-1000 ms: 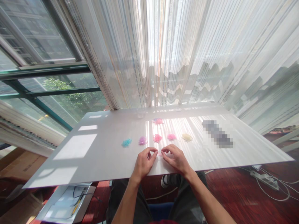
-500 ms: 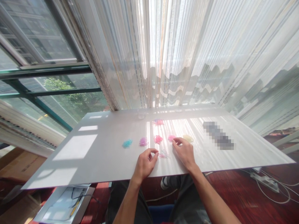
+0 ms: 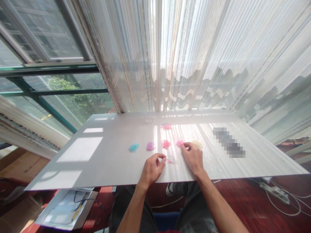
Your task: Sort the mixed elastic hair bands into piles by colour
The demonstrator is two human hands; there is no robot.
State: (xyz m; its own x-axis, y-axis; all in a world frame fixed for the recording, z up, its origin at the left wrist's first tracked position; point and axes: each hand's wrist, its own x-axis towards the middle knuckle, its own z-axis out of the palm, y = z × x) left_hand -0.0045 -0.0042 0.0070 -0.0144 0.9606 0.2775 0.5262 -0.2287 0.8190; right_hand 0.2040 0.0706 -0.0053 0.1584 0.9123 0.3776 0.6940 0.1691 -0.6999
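My left hand [image 3: 153, 168] hovers over the near part of the table with thumb and forefinger pinched together. Its fingertips are beside a small loose pile of pink and clear thin loops [image 3: 172, 159], which look like paper clips. My right hand [image 3: 193, 158] is also pinched, its fingertips at the edge of a bright pink pile [image 3: 180, 143]. Anything in either pinch is too small to make out. A pale yellow pile [image 3: 197, 144] lies just behind my right hand. Leftward in the same row are a red-pink pile [image 3: 166, 144], a purple pile [image 3: 151, 146] and a teal pile [image 3: 133, 148].
Behind the row, a mixed pink and violet pile [image 3: 166, 126] lies on the white table [image 3: 116, 171]. A clear round dish [image 3: 149, 118] stands near the back edge. At the right is a pixelated dark object [image 3: 229, 142]. Striped curtains [image 3: 165, 58] hang beyond the table.
The view has shifted slightly, so the table and piles sit a little further right. Both hands keep almost the same pinched pose and place; the piles look unchanged.
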